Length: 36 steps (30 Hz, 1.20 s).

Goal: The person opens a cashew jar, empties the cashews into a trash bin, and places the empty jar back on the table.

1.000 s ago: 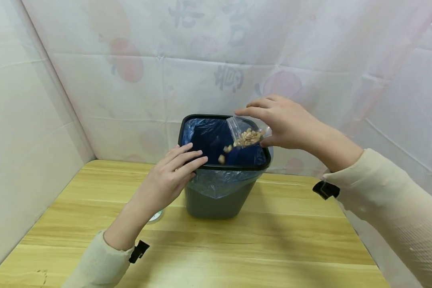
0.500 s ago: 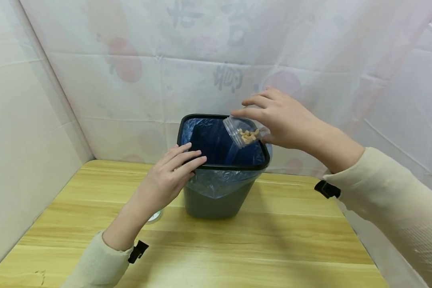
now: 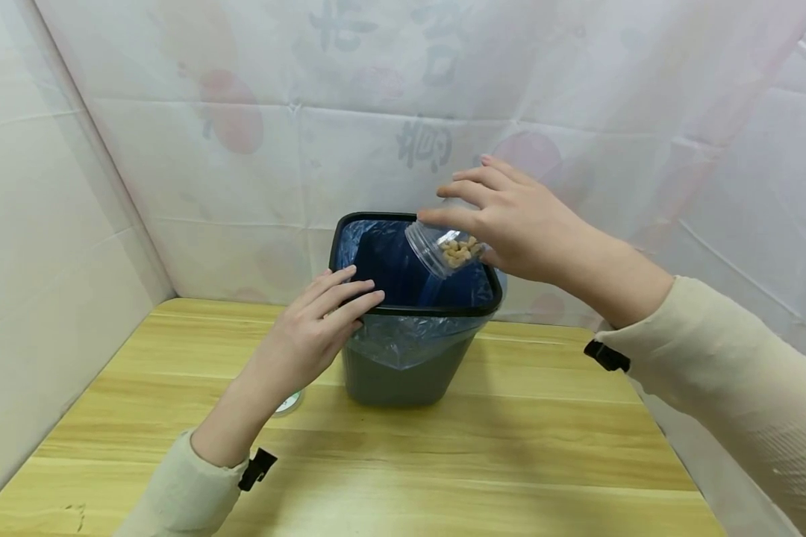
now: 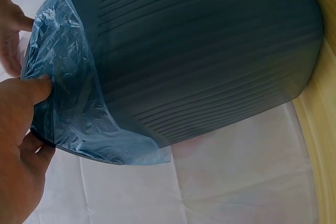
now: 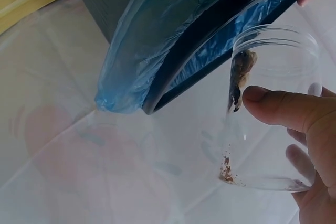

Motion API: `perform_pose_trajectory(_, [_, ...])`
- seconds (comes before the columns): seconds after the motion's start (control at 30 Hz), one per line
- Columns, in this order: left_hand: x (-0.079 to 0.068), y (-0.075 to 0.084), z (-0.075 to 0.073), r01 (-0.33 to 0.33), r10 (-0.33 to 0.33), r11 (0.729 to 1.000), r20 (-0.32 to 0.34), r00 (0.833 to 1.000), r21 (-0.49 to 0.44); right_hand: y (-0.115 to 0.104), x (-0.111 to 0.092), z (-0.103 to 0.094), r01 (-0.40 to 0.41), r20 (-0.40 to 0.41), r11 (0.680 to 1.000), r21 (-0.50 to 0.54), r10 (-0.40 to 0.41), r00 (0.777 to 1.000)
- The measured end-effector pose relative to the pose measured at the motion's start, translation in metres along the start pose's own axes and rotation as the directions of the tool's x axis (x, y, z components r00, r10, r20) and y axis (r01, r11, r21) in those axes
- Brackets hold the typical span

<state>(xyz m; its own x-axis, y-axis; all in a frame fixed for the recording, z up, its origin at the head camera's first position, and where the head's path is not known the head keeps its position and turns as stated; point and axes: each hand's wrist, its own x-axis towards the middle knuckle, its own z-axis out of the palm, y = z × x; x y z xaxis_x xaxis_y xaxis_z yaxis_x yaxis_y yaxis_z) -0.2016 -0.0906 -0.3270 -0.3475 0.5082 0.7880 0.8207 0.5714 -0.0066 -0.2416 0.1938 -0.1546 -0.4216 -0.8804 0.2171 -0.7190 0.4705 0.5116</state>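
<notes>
My right hand holds a clear plastic jar tilted on its side, its mouth over the trash can. Some peanuts lie along the jar's lower side, and brown crumbs cling near its base in the right wrist view. The grey can has a black rim and a blue plastic bag folded over it. My left hand grips the can's near left rim; in the left wrist view its thumb presses the bag from outside. The can's bottom is hidden in shadow.
Under the can is a yellow wood-grain table. A small round lid lies on it, partly hidden by the left forearm. Pale printed cloth hangs close behind and at both sides.
Peanuts were falling from the jar a second ago; none are in the air now and fewer are in the jar. The right hand has shifted slightly left. The left hand has stayed put.
</notes>
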Motion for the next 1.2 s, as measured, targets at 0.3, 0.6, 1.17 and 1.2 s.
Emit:
perform_pose_trajectory(0.3, [0.001, -0.001, 0.000, -0.003, 0.003, 1.000, -0.003, 1.000, -0.009, -0.001, 0.002, 0.001, 0.043, -0.046, 0.999, -0.019, -0.044, 0.998])
perform_pose_trajectory(0.6, [0.001, 0.000, 0.001, -0.002, 0.002, 1.000, 0.005, 1.000, -0.008, 0.000, -0.002, 0.001, 0.020, -0.007, 1.000, -0.013, -0.020, 1.000])
perform_pose_trajectory(1.17, [-0.001, 0.000, 0.003, 0.001, -0.001, 1.000, -0.005, 1.000, -0.002, 0.001, -0.044, 0.029, -0.195, -0.141, 0.877, 0.440, 0.281, 0.949])
perform_pose_trajectory(1.2, [-0.001, 0.000, 0.003, 0.001, -0.001, 1.000, -0.006, 1.000, -0.002, 0.000, -0.047, 0.030, -0.214, -0.141, 0.856, 0.470, 0.312, 0.939])
